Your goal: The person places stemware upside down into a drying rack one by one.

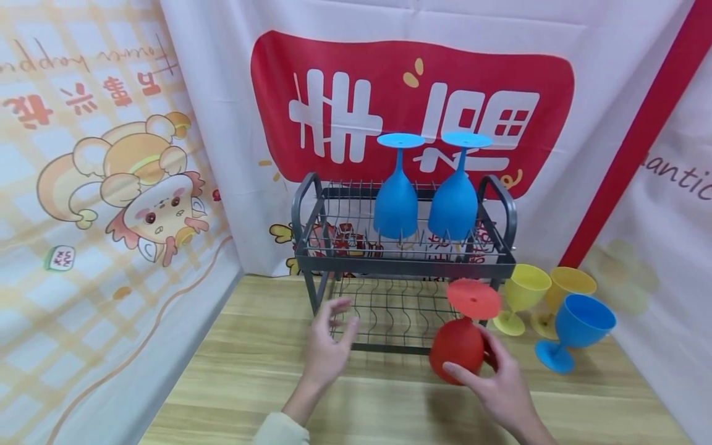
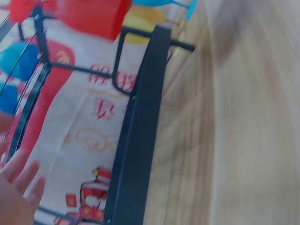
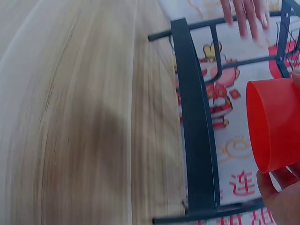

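Note:
My right hand (image 1: 497, 377) grips a red plastic goblet (image 1: 457, 349) by its bowl, upside down with the foot uppermost. It is held in front of the lower tier of a dark metal dish rack (image 1: 403, 267), at the right. In the right wrist view the goblet's rim (image 3: 258, 126) faces the table side, above the wood. My left hand (image 1: 328, 343) hovers at the rack's lower left front, fingers loosely bent and holding nothing. Two blue goblets (image 1: 396, 207) stand inverted on the upper tier, towards its right.
Right of the rack, a yellow goblet (image 1: 525, 290), an orange-yellow goblet (image 1: 573, 282) and a blue goblet (image 1: 584, 321) stand upright on the wooden table (image 1: 233, 371). A printed cloth (image 1: 222, 93) hangs behind the rack and along the sides.

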Demonstrator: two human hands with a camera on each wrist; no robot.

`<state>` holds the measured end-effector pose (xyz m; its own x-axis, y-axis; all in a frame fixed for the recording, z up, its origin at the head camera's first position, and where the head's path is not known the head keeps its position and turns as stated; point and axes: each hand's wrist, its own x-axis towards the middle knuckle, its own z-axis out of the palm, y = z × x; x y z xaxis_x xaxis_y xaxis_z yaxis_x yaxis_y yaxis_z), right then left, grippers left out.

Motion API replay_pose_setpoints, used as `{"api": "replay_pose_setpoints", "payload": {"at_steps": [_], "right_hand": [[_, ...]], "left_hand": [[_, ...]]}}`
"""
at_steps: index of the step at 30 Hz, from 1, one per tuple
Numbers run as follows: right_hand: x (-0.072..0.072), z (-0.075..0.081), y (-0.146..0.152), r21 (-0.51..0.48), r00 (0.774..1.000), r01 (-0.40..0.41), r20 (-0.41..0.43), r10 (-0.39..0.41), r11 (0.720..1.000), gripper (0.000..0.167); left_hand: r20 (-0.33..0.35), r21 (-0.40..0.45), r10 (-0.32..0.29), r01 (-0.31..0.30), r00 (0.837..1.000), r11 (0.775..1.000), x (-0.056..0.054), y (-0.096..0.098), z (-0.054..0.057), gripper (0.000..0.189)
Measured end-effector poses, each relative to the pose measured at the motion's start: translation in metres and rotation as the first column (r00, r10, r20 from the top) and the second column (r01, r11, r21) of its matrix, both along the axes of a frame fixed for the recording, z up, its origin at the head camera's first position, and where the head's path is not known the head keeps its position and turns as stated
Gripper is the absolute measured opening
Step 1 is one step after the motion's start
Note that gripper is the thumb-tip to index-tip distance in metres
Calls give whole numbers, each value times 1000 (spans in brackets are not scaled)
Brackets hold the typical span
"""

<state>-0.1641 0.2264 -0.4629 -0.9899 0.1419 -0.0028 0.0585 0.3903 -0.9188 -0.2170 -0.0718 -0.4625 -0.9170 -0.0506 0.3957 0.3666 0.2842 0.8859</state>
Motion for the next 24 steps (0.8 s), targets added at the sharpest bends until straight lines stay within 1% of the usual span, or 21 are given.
{"api": "replay_pose_setpoints", "payload": {"at_steps": [1, 2, 4, 5, 6, 7, 9, 11, 14, 17, 20, 22, 24], "right_hand": [[0, 0, 5, 11, 1000, 4, 6, -4, 1000, 99], [1, 0, 9, 21, 1000, 9, 10, -9, 1000, 101], [2, 0, 19, 41, 1000, 18, 24, -19, 999, 104], [2, 0, 24, 56, 999, 24, 29, -26, 998, 106], [2, 0, 28, 73, 999, 30, 34, -33, 997, 107], [3, 0, 33, 90, 999, 36, 36, -40, 995, 107], [4, 0, 42, 127, 998, 53, 37, -58, 990, 108], [5, 1, 50, 155, 996, 78, 40, -85, 985, 109], [6, 2, 61, 172, 991, 118, 40, -127, 978, 110], [7, 5, 68, 188, 986, 157, 20, -164, 969, 109], [7, 8, 76, 215, 984, 178, -25, -176, 960, 106], [7, 10, 81, 232, 984, 176, -42, -171, 957, 104], [7, 13, 88, 241, 985, 172, -39, -167, 955, 104]], "left_hand": [[-10, 37, 60, -59, 998, 998, -2, -6, 3, 39], [-19, 81, 114, -112, 993, 990, -5, -12, 7, 37], [-42, 160, 213, -204, 976, 966, -10, -23, 16, 33], [-56, 192, 252, -237, 966, 952, -12, -28, 22, 32], [-72, 225, 280, -258, 957, 940, -15, -32, 28, 32], [-90, 255, 292, -262, 952, 931, -17, -36, 34, 33], [-134, 297, 286, -237, 949, 925, -22, -42, 48, 36], [-172, 308, 245, -184, 954, 933, -26, -46, 62, 42], [-200, 269, 166, -109, 966, 957, -31, -47, 83, 51], [-187, 191, 114, -78, 976, 978, -35, -46, 99, 60], [-162, 128, 105, -85, 981, 988, -38, -45, 108, 66], [-153, 109, 108, -92, 982, 990, -39, -45, 110, 68], [-148, 108, 112, -97, 983, 989, -41, -46, 110, 67]]}}
